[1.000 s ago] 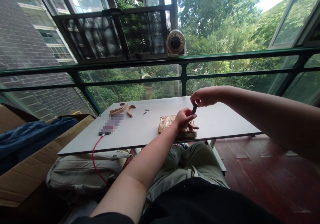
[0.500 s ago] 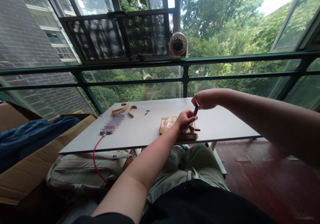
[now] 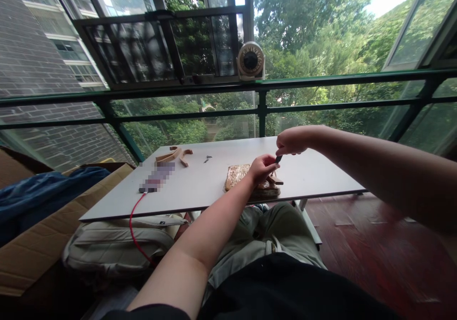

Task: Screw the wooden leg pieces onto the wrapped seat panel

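Note:
Both of my hands meet over the right half of the table. My left hand (image 3: 263, 168) is closed, its thumb and fingers pinching the lower part of a small dark stick-like tool (image 3: 278, 159). From above, my right hand (image 3: 293, 140) closes round the tool's upper end and covers much of it. Below them lies a speckled brown, block-like pad (image 3: 237, 175) with a shiny wrap. A brown wooden piece (image 3: 274, 181) rests on its right part, partly hidden by my left hand. I cannot tell whether the tool touches the wood.
Curved wooden pieces (image 3: 174, 156) and small metal parts (image 3: 207, 158) lie on the white table (image 3: 200, 186). A blurred-out device (image 3: 157, 177) has a red cable (image 3: 131, 225) hanging over the edge. A bag (image 3: 107, 248) and cardboard box (image 3: 71, 205) stand left. A round fan (image 3: 251, 61) sits by the railing.
My right hand has come down over the dark tool, so less of it shows. The left hand keeps its pinch. The whole view has shifted slightly.

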Demonstrator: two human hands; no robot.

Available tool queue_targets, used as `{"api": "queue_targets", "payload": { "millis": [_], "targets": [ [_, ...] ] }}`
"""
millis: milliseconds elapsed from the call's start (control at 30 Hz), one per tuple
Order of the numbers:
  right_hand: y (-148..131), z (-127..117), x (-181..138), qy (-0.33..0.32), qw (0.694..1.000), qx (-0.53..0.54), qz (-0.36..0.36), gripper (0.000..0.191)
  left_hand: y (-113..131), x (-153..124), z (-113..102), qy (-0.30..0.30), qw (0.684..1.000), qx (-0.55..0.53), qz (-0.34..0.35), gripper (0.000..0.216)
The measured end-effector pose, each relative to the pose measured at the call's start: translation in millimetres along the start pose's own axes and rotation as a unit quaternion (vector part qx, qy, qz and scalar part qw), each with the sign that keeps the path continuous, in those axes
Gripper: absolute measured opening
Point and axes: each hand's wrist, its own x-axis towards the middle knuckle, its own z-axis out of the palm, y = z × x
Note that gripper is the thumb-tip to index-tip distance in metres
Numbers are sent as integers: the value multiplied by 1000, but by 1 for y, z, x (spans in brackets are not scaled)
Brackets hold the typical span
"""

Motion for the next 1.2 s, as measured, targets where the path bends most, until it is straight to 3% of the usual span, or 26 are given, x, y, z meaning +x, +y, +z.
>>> {"api": "queue_targets", "payload": {
  "millis": [500, 667, 767, 933, 1200],
  "targets": [
    [7, 9, 15, 39, 998, 41, 26, 62, -1, 0, 0, 22, 999, 9, -23, 41],
    [13, 10, 7, 44, 993, 95, -57, 42, 2, -1, 1, 7, 999, -8, -31, 40],
    [15, 9, 1, 72, 988, 104, -88, 49, 4, -1, 1, 5, 999, -15, -35, 40],
    [9, 6, -3, 88, 990, 63, -85, 17, 4, -1, 1, 1, 999, -19, -38, 42],
    [3, 0, -1, 38, 996, 44, -73, 14, 7, -2, 1, -14, 999, -8, -28, 41]
  ]
}}
